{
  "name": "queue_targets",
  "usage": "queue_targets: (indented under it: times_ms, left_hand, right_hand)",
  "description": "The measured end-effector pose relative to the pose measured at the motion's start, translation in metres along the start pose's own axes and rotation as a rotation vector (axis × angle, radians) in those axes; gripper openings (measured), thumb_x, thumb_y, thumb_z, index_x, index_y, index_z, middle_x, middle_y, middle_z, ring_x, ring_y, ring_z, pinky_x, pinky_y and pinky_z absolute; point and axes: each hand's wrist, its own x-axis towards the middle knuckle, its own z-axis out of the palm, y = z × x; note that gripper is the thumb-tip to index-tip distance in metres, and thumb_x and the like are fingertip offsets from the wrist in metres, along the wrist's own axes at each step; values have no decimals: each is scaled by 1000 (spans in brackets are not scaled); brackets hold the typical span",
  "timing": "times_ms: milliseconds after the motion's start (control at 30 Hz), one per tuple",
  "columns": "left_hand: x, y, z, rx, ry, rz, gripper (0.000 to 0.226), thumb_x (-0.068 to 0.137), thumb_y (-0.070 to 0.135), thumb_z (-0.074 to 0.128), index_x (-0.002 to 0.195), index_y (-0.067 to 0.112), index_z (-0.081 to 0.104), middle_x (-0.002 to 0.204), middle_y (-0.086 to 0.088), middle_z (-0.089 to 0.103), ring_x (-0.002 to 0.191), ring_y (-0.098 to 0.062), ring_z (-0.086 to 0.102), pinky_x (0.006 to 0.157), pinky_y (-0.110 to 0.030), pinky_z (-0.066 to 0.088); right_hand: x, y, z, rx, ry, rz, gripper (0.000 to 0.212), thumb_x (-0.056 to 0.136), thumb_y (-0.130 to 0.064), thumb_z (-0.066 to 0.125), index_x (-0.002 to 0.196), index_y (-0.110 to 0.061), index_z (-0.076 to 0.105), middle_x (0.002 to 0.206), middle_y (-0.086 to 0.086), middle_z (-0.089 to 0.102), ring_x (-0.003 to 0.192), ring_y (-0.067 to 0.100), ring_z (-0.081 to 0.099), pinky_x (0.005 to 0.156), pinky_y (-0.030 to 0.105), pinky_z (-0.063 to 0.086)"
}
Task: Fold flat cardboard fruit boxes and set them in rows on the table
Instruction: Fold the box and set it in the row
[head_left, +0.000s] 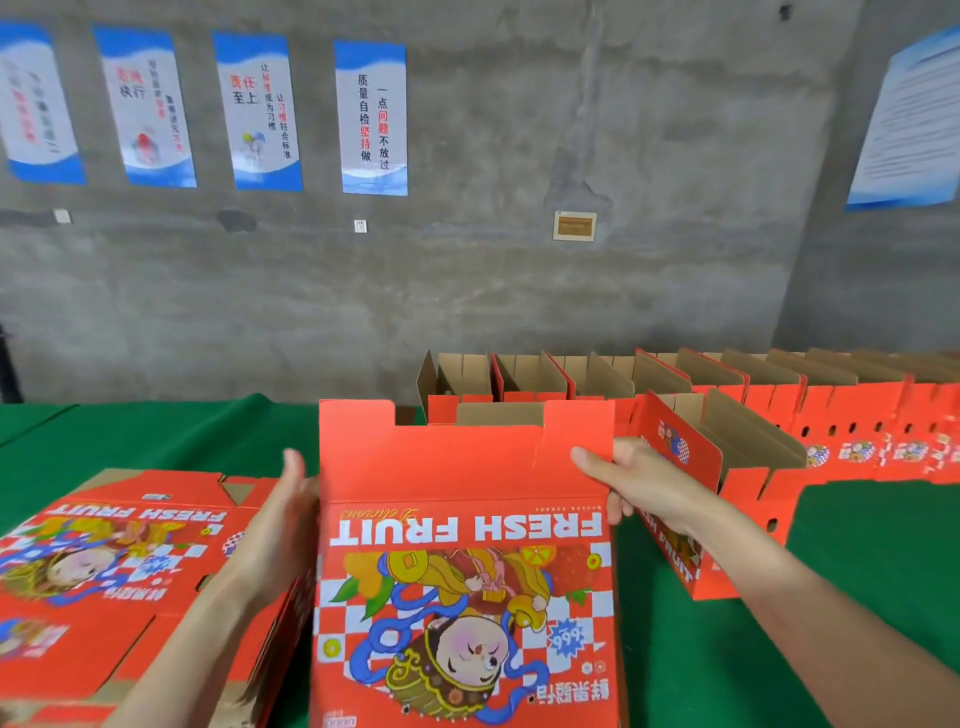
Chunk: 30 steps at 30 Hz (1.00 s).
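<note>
A red cardboard fruit box (462, 571) printed "FRESH FRUIT" with a cartoon figure stands in front of me, its top flaps raised. My right hand (639, 483) grips its upper right edge, thumb on the printed face and fingers behind. My left hand (283, 525) presses flat against the box's left side with straight fingers. A stack of flat unfolded boxes (114, 561) lies at the left on the green table (857, 561). Folded open boxes (727, 405) stand in rows at the back right, and one more folded box (727, 483) stands just right of my right hand.
A grey concrete wall with several blue-and-white posters (371, 119) rises behind the table. Green cloth shows at the back left and at the front right of the table.
</note>
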Motion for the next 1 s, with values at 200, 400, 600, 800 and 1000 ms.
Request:
queue_targets:
  times_ms: [200, 400, 600, 800, 1000]
  left_hand:
    - [1, 29, -5, 497, -11, -57, 50, 100, 38, 35, 75, 24, 76, 87, -2, 75, 79, -11, 69, 92, -37, 49]
    - [-8, 24, 19, 647, 23, 154, 56, 79, -17, 54, 41, 24, 44, 43, 15, 45, 42, 6, 37, 46, -7, 33]
    - [-13, -17, 37, 644, 387, 175, 14, 63, 13, 61, 50, 12, 55, 55, -8, 55, 63, -5, 44, 57, -33, 39]
    - [-14, -45, 61, 421, 563, 141, 27, 88, -2, 55, 109, 6, 69, 103, -8, 71, 92, -18, 65, 86, -37, 51]
    - [-27, -43, 64, 439, 476, 189, 41, 85, 33, 68, 121, 15, 62, 115, 5, 62, 102, -10, 60, 87, -26, 42]
  right_hand:
    - [-14, 7, -6, -60, 2, -87, 30, 92, -38, 51, 90, -11, 62, 59, 8, 64, 48, 7, 57, 49, 13, 39]
    - [-40, 19, -2, -62, 46, -83, 38, 79, -53, 50, 72, -17, 60, 48, -3, 59, 46, -1, 54, 53, 8, 38]
    - [-67, 45, 5, 181, 239, -112, 44, 78, -60, 47, 92, -28, 73, 99, -9, 70, 93, 5, 66, 84, 24, 48]
    - [-69, 60, 24, 352, 535, 165, 41, 88, -44, 59, 58, -18, 71, 59, -3, 69, 61, 12, 66, 56, 19, 49]
    - [-62, 72, 27, 168, 521, 112, 28, 88, -17, 68, 60, -16, 72, 87, -22, 68, 84, 6, 66, 77, 30, 53]
